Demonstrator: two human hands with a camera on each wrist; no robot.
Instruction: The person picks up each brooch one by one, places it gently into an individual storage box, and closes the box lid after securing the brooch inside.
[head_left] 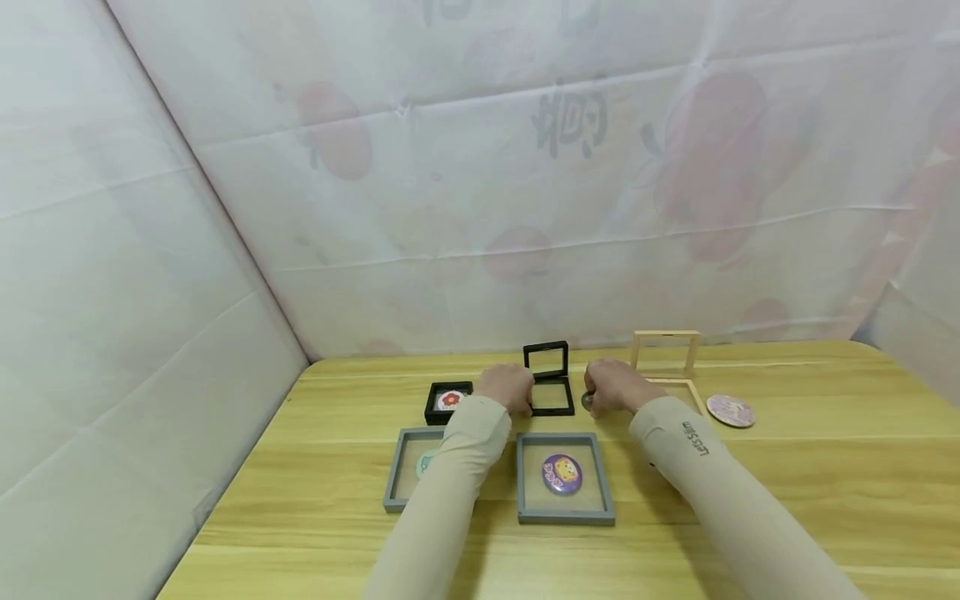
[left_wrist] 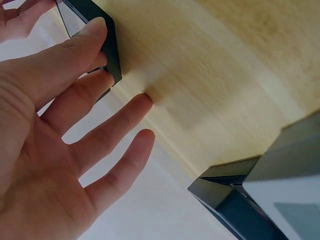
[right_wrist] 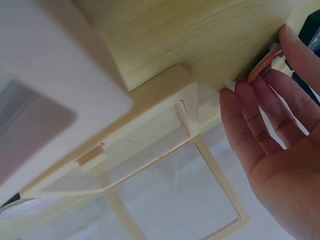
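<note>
My left hand (head_left: pixel 507 388) holds the near-left side of a small black display frame (head_left: pixel 553 412) that lies hinged open, its lid (head_left: pixel 546 345) raised. In the left wrist view, the thumb and index finger of that left hand (left_wrist: pixel 55 107) pinch the frame's black edge (left_wrist: pixel 115 62), while the other fingers spread loosely. Just right of this frame, my right hand (head_left: pixel 617 386) pinches a small round badge (head_left: pixel 587 401) between thumb and fingers. Seen from the right wrist, the badge (right_wrist: pixel 263 66) is tilted nearly edge-on, showing some orange; its design cannot be made out.
An open cream frame (head_left: pixel 666 334) stands behind my right hand, a pink round badge (head_left: pixel 731 411) beside it. Nearer are two grey frames (head_left: pixel 566 517) (head_left: pixel 393 479), holding a purple badge (head_left: pixel 562 473) and a turquoise one (head_left: pixel 424 463). A black frame (head_left: pixel 442 421) at left holds a red-flower badge (head_left: pixel 450 400).
</note>
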